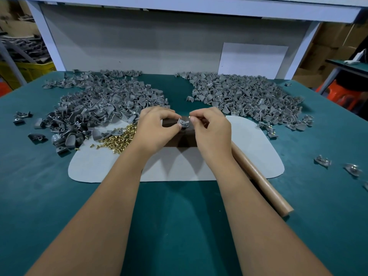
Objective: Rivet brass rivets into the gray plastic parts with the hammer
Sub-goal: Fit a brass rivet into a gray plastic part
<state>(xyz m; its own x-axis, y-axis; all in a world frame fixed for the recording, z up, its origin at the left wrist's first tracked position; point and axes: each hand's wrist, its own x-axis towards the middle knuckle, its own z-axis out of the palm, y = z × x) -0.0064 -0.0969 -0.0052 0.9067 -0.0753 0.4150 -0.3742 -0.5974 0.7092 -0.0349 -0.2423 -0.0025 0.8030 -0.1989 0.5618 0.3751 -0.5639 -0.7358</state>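
While I watch the head view, status:
left hand (157,124): fingers pinching one gray part (184,122) over the dark block (184,136), mid-mat.
right hand (209,126): fingertips pinching a brass rivet (189,117), just beside the part.
step: I'd seat the rivet square in the hole, part flat on the block, before lifting the hammer (260,182), which lies by the right forearm.
stock: rivet heap (119,137) left; gray piles behind.
bench (179,216): green top, pale mat (254,152); cartons beyond.

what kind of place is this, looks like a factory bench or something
Most likely a small assembly workshop or factory bench: two big heaps of identical gray plastic parts on a green-topped table, a loose pile of small brass rivets, and stacked brown cardboard boxes behind.
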